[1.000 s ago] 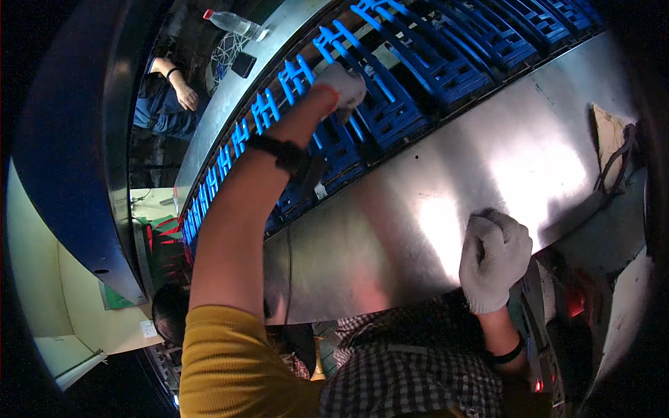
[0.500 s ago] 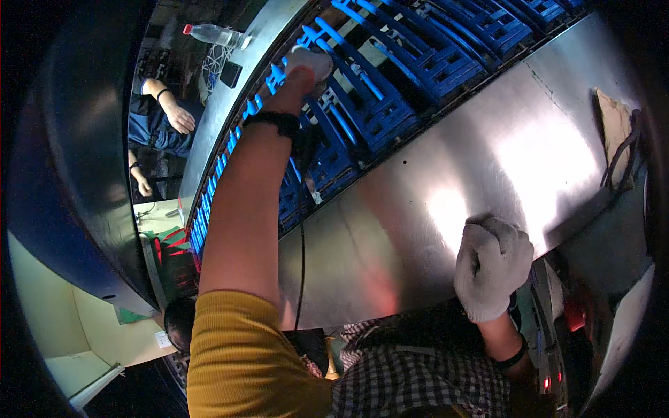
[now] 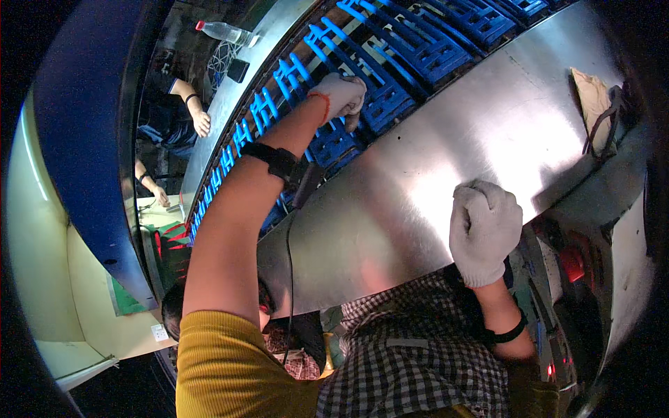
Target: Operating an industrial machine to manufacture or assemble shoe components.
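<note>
My left hand (image 3: 341, 99), in a white knit glove with an orange-red cuff edge, is over a row of blue slotted fixtures (image 3: 387, 104). Its fingers are curled downward, and whatever they may hold is hidden. Bright blue H-shaped ends (image 3: 293, 72) of the fixtures line the far side, just beyond that hand. My right hand (image 3: 486, 233), also gloved in white, is closed in a loose fist at the near edge of the shiny metal table (image 3: 390, 202). Nothing shows in the fist.
Beyond the fixtures runs a metal ledge (image 3: 268, 42) with a clear red-capped bottle (image 3: 226, 33) and a black phone-like object (image 3: 238, 70). Another person's hand (image 3: 201, 124) rests near it. A brown cardboard piece (image 3: 591, 104) and dark cables lie at the right. A dark cable (image 3: 289, 272) crosses the near side.
My left hand has drawn back from the far H-shaped ends toward the near side of the fixtures, uncovering them. My right hand stays closed by the table edge. The whole view has shifted slightly.
</note>
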The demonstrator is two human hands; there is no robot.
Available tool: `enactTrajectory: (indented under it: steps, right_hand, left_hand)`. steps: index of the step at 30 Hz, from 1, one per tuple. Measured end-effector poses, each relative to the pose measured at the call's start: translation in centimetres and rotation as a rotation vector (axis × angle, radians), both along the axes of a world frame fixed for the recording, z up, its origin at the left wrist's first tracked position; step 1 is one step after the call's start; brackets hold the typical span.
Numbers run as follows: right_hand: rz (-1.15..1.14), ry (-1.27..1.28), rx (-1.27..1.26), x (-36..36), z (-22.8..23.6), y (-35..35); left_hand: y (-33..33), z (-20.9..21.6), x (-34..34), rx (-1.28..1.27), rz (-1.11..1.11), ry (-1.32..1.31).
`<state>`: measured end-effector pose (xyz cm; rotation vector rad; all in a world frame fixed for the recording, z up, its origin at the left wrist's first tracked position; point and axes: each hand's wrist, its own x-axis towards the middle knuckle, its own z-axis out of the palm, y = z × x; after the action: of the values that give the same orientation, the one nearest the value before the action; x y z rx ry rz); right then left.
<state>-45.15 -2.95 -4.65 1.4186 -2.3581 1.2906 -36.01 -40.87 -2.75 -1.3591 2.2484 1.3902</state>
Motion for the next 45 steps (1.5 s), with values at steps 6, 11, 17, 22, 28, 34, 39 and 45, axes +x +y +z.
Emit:
enactTrajectory:
  steps: [6,11,17,22,28,34,39,45]
  right_hand:
    - [-0.008,-0.005,-0.009,-0.1,0.1,-0.2]
    - [0.000,0.008,-0.015,0.0,-0.1,0.0]
    - [-0.019,0.034,-0.016,0.0,-0.2,0.0]
    - [-0.039,0.051,-0.002,0.1,0.0,-0.4]
    - [-0.057,0.048,0.010,0.3,0.0,-0.4]
    - [-0.055,0.064,-0.017,0.1,-0.1,-0.6]
    - [-0.024,0.055,-0.044,0.0,0.0,-0.4]
    - [-0.038,0.065,-0.021,0.4,0.1,-0.4]
  left_hand:
    - [-1.6,1.2,0.4,0.080,-0.181,-0.073]
    - [-1.5,1.9,1.0,-0.594,-0.426,-0.152]
    - [0.6,4.8,2.2,-0.694,0.049,0.007]
    - [0.9,-1.4,1.4,-0.887,-0.250,0.022]
    - [-2.3,-1.9,-1.9,-1.046,-0.253,-0.334]
    - [2.3,0.3,0.8,-0.792,-0.344,-0.133]
    - [4.7,3.2,4.7,-0.219,-0.148,0.054]
    - [3.9,8.0,11.2,-0.368,0.324,0.250]
